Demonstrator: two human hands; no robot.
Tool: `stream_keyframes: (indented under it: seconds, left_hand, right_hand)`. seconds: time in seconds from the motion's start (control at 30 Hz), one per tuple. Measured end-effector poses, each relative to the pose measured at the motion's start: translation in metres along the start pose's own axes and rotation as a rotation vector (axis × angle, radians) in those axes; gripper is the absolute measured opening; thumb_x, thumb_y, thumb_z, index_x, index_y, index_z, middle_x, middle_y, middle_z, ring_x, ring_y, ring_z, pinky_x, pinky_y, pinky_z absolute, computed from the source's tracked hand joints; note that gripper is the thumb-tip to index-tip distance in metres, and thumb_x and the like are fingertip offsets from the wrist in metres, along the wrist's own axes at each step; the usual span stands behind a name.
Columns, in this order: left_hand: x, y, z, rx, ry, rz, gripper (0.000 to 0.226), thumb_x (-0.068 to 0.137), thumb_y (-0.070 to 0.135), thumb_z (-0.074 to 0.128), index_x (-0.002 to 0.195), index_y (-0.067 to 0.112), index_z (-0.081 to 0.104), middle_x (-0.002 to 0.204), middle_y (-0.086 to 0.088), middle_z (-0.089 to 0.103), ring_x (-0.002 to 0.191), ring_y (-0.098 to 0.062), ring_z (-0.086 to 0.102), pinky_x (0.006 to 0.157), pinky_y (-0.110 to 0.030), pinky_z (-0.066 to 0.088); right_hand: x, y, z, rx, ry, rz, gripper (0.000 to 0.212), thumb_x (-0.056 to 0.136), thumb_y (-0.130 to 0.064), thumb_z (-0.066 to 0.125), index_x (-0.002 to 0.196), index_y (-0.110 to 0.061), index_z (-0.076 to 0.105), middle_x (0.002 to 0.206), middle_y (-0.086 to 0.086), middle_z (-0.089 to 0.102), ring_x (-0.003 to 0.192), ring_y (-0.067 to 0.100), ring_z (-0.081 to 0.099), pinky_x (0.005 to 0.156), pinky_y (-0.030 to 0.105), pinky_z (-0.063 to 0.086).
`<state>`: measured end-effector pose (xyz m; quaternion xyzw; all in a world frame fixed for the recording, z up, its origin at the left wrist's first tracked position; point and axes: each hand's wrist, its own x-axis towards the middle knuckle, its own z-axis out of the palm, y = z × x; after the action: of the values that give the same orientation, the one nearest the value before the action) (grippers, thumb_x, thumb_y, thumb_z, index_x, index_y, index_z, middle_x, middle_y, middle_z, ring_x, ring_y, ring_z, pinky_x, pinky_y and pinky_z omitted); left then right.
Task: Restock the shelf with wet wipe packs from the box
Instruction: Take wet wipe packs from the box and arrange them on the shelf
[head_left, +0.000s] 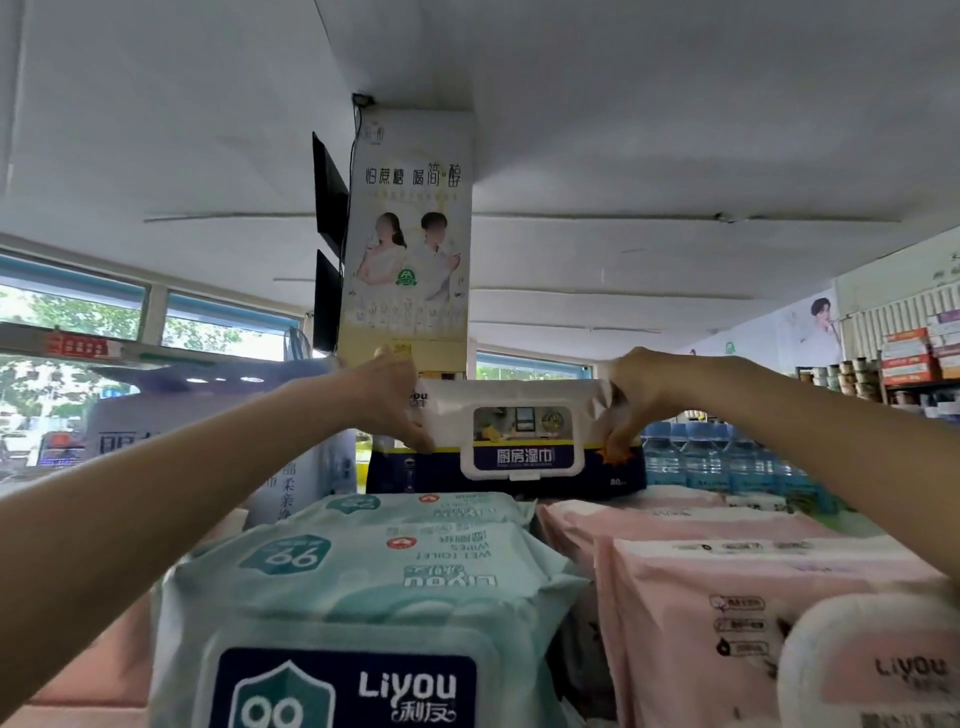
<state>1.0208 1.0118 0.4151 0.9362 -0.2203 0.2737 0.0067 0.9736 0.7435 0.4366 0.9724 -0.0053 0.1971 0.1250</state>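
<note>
A white and dark blue wet wipe pack (519, 410) with a white flip lid faces me at the back of the shelf top, standing on its long edge. My left hand (387, 402) grips its left end and my right hand (631, 397) grips its right end, both arms stretched forward. In front of it lie teal wet wipe packs (374, 566) stacked flat on the left and pink wet wipe packs (727, 571) on the right. The box is not in view.
A pillar with a milk poster (408, 249) rises just behind the held pack. A large white tissue bundle (208, 426) stands at the left. Shrink-wrapped water bottles (727, 462) sit behind at the right, and far shelves (904, 374) line the right wall.
</note>
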Motion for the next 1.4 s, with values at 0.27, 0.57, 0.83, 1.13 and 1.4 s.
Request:
stream_keyframes:
  seconds: [0.27,0.57,0.83,1.13,1.4]
  left_hand:
    - [-0.01,0.021,-0.003,0.227,-0.109,-0.074,0.088,0.075,0.053,0.067,0.141,0.011,0.026,0.148,-0.017,0.019,0.138,-0.04,0.018,0.113,-0.053,0.023]
    - [-0.064,0.035,-0.02,0.231,-0.167,-0.023,0.069,0.088,0.047,0.055,0.139,0.006,0.033,0.145,-0.015,0.036,0.133,-0.029,0.034,0.111,-0.041,0.024]
    - [-0.124,0.036,-0.036,0.154,-0.038,-0.002,0.065,0.088,0.04,0.056,0.142,0.016,0.03,0.146,-0.013,0.032,0.138,-0.035,0.024,0.11,-0.053,0.024]
    - [-0.114,0.025,-0.042,0.145,-0.013,0.048,0.066,0.088,0.036,0.058,0.142,0.017,0.026,0.144,-0.01,0.033,0.136,-0.033,0.028,0.107,-0.052,0.028]
    - [-0.042,0.015,-0.031,0.19,-0.073,0.081,0.074,0.083,0.038,0.065,0.142,0.013,0.026,0.139,-0.009,0.036,0.129,-0.029,0.035,0.108,-0.045,0.034]
  right_hand:
    - [-0.016,-0.005,-0.001,-0.059,0.023,0.01,0.068,0.069,-0.053,0.074,0.116,-0.014,0.044,0.101,0.002,0.051,0.08,0.016,0.053,0.064,0.029,0.048]
    - [-0.077,-0.035,-0.013,-0.09,-0.026,0.063,0.074,0.088,-0.031,0.06,0.145,-0.012,0.018,0.139,0.015,0.04,0.121,0.031,0.047,0.1,0.041,0.042]
    - [-0.137,-0.049,-0.023,-0.203,-0.039,0.098,0.074,0.091,-0.033,0.054,0.148,-0.015,0.011,0.153,0.014,0.018,0.134,0.034,0.032,0.108,0.047,0.034]
    - [-0.113,-0.067,-0.032,-0.18,0.0,0.013,0.083,0.086,-0.038,0.061,0.149,-0.02,0.01,0.15,0.009,0.022,0.136,0.03,0.029,0.106,0.046,0.035]
    - [-0.035,-0.049,-0.03,-0.135,0.014,-0.014,0.093,0.079,-0.038,0.071,0.146,-0.006,0.016,0.146,0.012,0.03,0.129,0.026,0.039,0.102,0.035,0.039]
